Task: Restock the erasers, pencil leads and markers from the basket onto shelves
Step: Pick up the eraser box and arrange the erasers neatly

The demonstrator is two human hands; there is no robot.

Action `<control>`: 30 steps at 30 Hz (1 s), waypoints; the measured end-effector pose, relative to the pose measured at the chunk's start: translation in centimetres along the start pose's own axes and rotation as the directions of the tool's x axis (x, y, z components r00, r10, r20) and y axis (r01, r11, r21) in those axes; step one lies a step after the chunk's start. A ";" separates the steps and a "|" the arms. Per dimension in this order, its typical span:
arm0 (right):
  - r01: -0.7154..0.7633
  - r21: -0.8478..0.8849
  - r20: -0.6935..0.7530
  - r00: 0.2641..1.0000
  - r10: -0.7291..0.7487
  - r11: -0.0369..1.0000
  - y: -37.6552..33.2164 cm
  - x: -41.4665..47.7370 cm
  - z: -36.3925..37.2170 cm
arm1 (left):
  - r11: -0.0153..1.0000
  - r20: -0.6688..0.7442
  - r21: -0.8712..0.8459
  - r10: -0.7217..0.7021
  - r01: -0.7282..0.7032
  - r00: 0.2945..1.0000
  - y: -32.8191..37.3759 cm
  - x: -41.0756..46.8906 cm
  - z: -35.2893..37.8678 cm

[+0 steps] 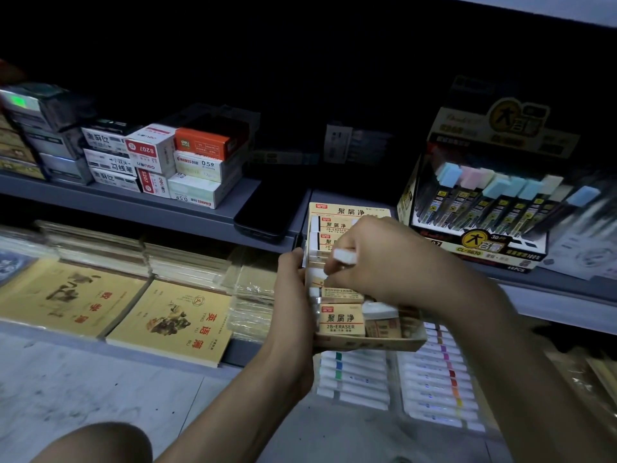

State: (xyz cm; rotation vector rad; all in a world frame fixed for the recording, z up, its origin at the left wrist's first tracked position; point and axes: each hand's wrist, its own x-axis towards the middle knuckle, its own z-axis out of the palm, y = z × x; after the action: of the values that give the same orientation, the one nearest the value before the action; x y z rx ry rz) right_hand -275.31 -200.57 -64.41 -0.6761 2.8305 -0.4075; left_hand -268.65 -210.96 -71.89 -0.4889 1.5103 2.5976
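Note:
A tan cardboard eraser box (370, 344) juts out from the front edge of the grey shelf (187, 213). It holds several beige 2B erasers (340, 322) in rows. My left hand (293, 295) grips the box's left side. Over the box's middle, my right hand (377, 259) pinches a white eraser (345, 256) between its fingertips. A black display box of pencil leads (480, 208) with pastel caps stands on the shelf to the right. Rows of white markers (434, 389) lie on the lower shelf under the box. No basket is in view.
A dark phone (263, 212) lies on the shelf left of the eraser box. Small stacked boxes (180, 162) fill the shelf's left part. Yellow exercise books (173, 322) and wrapped paper stacks lie on the lower shelf. Marble floor (83, 389) shows at bottom left.

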 end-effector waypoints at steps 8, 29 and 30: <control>0.030 -0.139 0.069 0.997 -0.021 0.990 -1.7 0.5 -0.3 | 1.000 -0.034 -0.005 -0.026 0.026 0.999 0.1 -0.1 0.2; 0.086 0.107 0.085 0.992 -0.096 0.990 -0.7 -0.2 -1.6 | 0.999 -0.027 -0.021 -0.036 0.036 0.999 0.4 -0.5 0.5; 0.081 0.134 0.070 0.993 -0.091 0.988 -0.5 -0.3 -1.8 | 0.999 -0.023 -0.014 -0.038 0.038 0.999 0.4 -0.5 0.5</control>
State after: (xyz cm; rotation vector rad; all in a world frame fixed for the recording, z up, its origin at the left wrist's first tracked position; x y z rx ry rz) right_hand -275.27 -200.41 -62.55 -0.7718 2.6821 -0.5646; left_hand -268.40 -210.75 -71.19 -0.5460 1.4763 2.5842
